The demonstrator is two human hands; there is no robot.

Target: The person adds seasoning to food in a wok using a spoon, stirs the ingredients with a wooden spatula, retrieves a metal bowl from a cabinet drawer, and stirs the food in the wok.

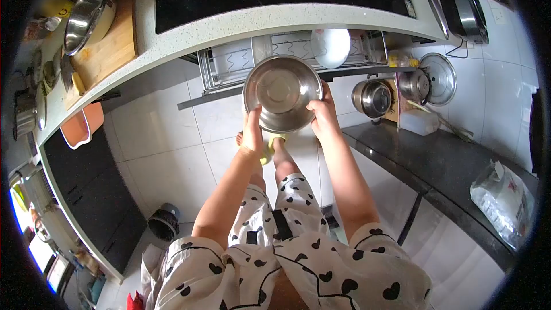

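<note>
A shiny stainless steel bowl (283,93) is held out in front of me, its inside facing up. My left hand (252,128) grips the rim at the lower left, thumb on the inner side. At the right edge my right hand (325,113) has its thumb over the rim, with the other fingers hidden behind the bowl. Just beyond the bowl, a pulled-out wire dish drawer (229,57) runs under the counter. A white plate (331,47) stands in that drawer.
A black stove (275,0) lies on the counter above. On the left, a cutting board (117,40) bears another metal bowl (86,17) and a knife (77,82). To the right are a pot (372,99), a lid (441,79) and a plastic bag (504,202). A bin (163,222) stands on the floor.
</note>
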